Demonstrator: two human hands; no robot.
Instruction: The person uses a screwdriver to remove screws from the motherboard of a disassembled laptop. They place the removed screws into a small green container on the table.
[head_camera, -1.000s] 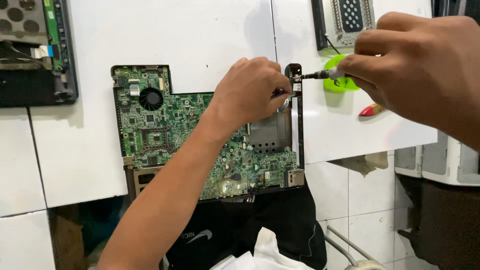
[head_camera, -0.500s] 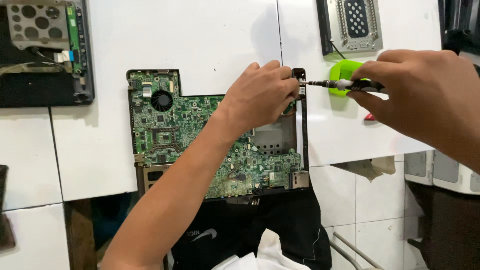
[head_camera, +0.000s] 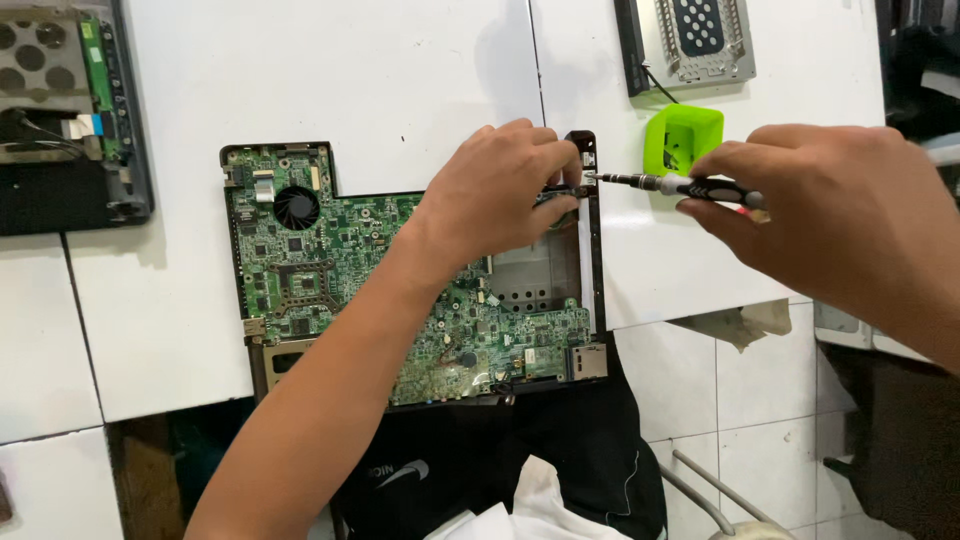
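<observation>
- Green laptop circuit board (head_camera: 330, 270) w/ small round black fan, flat on glossy white table (head_camera: 330, 90), near edge hanging over the table's front.
- Left hand (head_camera: 495, 190) pressed on board's upper right corner, fingers curled around a small part; can't make out what, it's hidden.
- Right hand (head_camera: 830, 215) pinching slim black-handled metal screwdriver (head_camera: 675, 185), tip at black frame strip (head_camera: 592, 230) along board's right side.
- Lime-green plastic tray (head_camera: 683, 135) just behind driver.
- Dark laptop chassis (head_camera: 70, 120) cut off at left.
</observation>
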